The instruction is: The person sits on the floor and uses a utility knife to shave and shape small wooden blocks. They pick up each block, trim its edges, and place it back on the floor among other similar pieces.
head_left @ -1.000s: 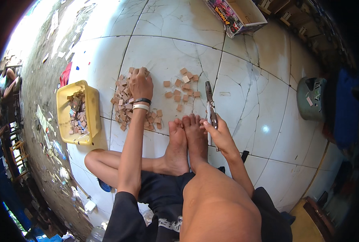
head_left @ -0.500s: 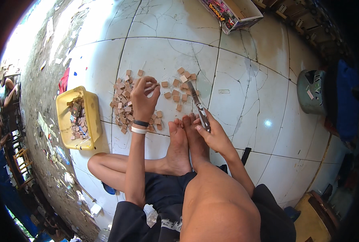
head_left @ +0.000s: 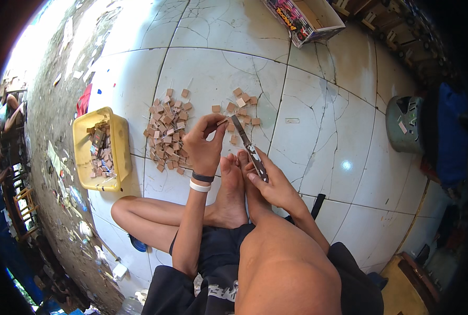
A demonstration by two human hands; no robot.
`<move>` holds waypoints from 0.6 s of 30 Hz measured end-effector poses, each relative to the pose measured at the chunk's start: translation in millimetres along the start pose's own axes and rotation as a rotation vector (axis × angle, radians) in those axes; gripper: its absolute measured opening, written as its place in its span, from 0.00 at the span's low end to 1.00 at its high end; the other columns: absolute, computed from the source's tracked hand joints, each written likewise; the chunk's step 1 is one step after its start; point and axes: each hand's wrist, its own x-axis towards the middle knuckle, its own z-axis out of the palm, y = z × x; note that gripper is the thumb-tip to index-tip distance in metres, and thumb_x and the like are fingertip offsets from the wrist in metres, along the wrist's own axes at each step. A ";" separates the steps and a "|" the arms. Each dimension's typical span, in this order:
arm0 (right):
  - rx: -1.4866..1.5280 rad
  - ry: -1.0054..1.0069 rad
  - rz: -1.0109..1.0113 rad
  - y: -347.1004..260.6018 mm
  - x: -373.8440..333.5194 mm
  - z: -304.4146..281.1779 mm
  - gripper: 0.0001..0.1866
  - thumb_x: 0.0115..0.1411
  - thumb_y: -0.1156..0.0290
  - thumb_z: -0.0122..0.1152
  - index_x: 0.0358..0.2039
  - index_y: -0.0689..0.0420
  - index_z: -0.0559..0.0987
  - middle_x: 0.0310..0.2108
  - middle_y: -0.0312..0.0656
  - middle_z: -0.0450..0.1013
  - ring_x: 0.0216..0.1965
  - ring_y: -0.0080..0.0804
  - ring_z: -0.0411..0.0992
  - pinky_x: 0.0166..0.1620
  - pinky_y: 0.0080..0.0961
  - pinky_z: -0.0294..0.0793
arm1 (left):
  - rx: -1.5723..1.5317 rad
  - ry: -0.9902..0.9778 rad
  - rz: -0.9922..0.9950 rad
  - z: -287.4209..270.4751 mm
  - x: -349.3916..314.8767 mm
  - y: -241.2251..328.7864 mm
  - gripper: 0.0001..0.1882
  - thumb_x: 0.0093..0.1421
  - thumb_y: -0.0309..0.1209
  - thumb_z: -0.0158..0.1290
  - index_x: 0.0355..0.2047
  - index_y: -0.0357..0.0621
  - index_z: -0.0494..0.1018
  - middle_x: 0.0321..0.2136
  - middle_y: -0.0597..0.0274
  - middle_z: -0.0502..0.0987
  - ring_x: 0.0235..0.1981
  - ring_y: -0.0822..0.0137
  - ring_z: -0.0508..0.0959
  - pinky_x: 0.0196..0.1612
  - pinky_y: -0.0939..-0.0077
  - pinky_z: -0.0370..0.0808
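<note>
My left hand (head_left: pixel 203 148) is closed in a pinch on a small wooden block (head_left: pixel 222 121), mostly covered by the fingers. Wrapped in my right hand (head_left: pixel 275 184) is a long, narrow, dark tool (head_left: pixel 248 144) with chipped white patches on its handle; its exact kind is unclear. The tool's tip points up and left, close beside the pinched block; whether they touch I cannot tell. A dense pile of small brown wooden blocks (head_left: pixel 165 126), several with thin pale sticks, lies left of my left hand. Beyond the tool's tip sits a looser group of blocks (head_left: pixel 242 102).
A yellow plastic bin (head_left: pixel 122 152) holding blocks and scraps stands to the left on white cracked tiles (head_left: pixel 323 142). My bare feet (head_left: pixel 233 194) rest below the hands. At the far right are an open cardboard box (head_left: pixel 302 31) and a grey-green container (head_left: pixel 402 134).
My left hand has moved right, from the big pile to the tool's tip, with a block in its pinch. The tool has tilted and shifted slightly left and down in my right hand.
</note>
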 end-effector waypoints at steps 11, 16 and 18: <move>-0.010 0.002 -0.042 -4.6 0.0 2.5 0.38 0.71 0.73 0.57 0.77 0.59 0.55 0.66 0.57 0.67 0.65 0.49 0.70 0.73 0.45 0.55 | 0.065 -0.082 0.033 -4.9 2.8 5.1 0.11 0.59 0.12 0.63 0.43 0.31 0.82 0.39 0.59 0.88 0.42 0.70 0.88 0.49 0.78 0.85; 0.035 -0.024 -0.010 -7.8 -1.1 2.3 0.39 0.70 0.73 0.58 0.78 0.59 0.54 0.68 0.59 0.66 0.67 0.50 0.68 0.75 0.46 0.52 | 0.046 -0.078 0.024 -5.4 3.0 3.3 0.12 0.59 0.12 0.63 0.43 0.31 0.83 0.39 0.59 0.88 0.42 0.70 0.88 0.49 0.78 0.85; 0.016 -0.028 -0.007 -9.5 -1.5 1.7 0.39 0.70 0.73 0.58 0.78 0.59 0.54 0.69 0.60 0.65 0.69 0.51 0.66 0.75 0.47 0.51 | 0.054 -0.082 0.013 -5.7 2.4 2.7 0.11 0.59 0.13 0.63 0.43 0.31 0.83 0.39 0.59 0.88 0.42 0.70 0.88 0.49 0.78 0.85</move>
